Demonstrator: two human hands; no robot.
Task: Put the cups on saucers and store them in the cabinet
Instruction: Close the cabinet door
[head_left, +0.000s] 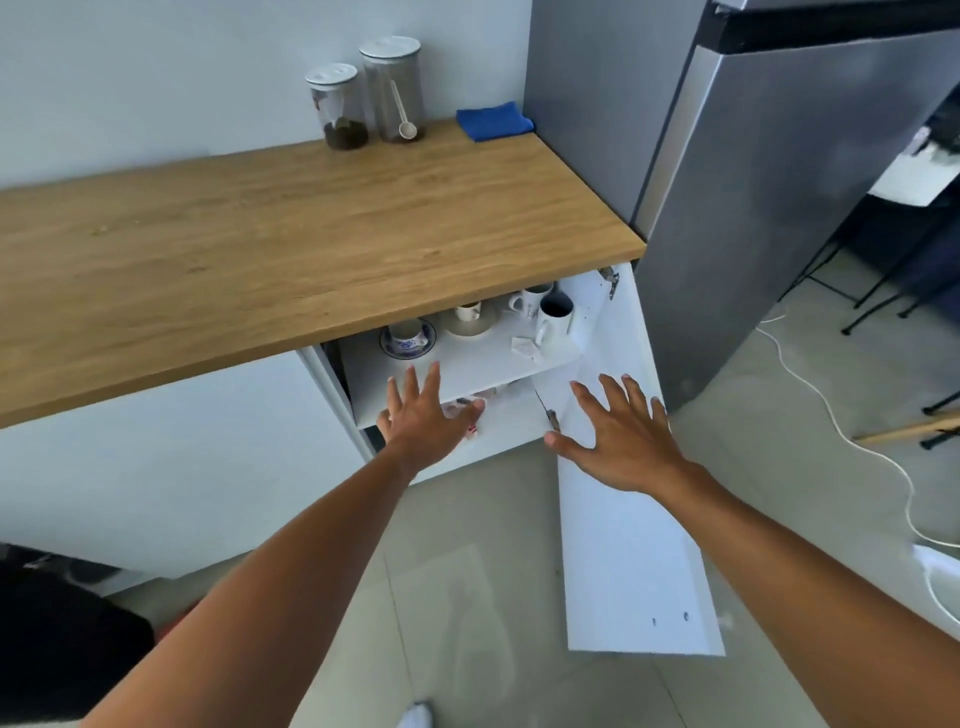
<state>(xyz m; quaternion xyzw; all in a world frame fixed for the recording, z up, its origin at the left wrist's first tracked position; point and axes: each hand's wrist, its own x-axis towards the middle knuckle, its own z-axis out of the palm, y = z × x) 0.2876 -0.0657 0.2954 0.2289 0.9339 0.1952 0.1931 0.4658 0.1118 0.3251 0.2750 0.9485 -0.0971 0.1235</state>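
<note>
Cups on saucers (408, 339) sit on cabinet shelf (467, 366) — left hand (426, 415), right hand (621, 439) both empty, fingers spread.

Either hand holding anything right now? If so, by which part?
Nothing is held. Left hand and right hand are both open, fingers spread, in front of the open cabinet; the cups sit inside on the shelf.

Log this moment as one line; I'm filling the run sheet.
stage: cups stored | left hand: open, empty | right hand: open, before cabinet door | blue-patterned cup on saucer, upper shelf | door: open
</note>
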